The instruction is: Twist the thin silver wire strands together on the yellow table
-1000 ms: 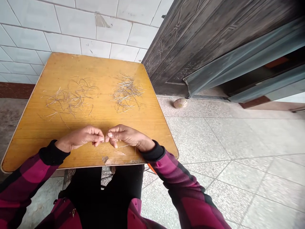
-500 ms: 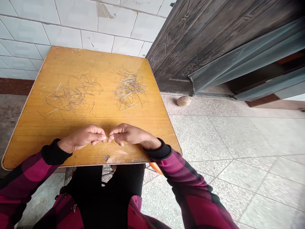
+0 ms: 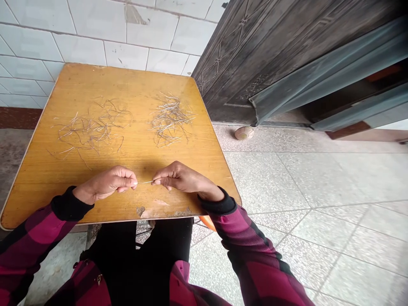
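Note:
A thin, pale piece of wire (image 3: 145, 182) spans the gap between my two hands, above the front part of the wooden table (image 3: 134, 83). My left hand (image 3: 113, 182) pinches one end between thumb and forefinger. At the other end, my right hand (image 3: 180, 178) grips it with closed fingertips. Beyond my hands lie two heaps of thin wires: a loose, bent, spread-out heap (image 3: 92, 129) on the left, and a denser heap (image 3: 171, 117) of straighter, shinier pieces on the right.
White wall tiles (image 3: 86, 49) border the table's far edge. A dark carved door (image 3: 242, 55) with a grey-green curtain (image 3: 287, 93) stands to the right. A worn ball (image 3: 244, 133) rests on the tiled floor (image 3: 255, 178). Something orange (image 3: 208, 222) shows under the table's front edge.
My right hand has moved right, away from my left, so a longer stretch of wire shows between them. My left hand keeps its pinch. The camera view has shifted slightly.

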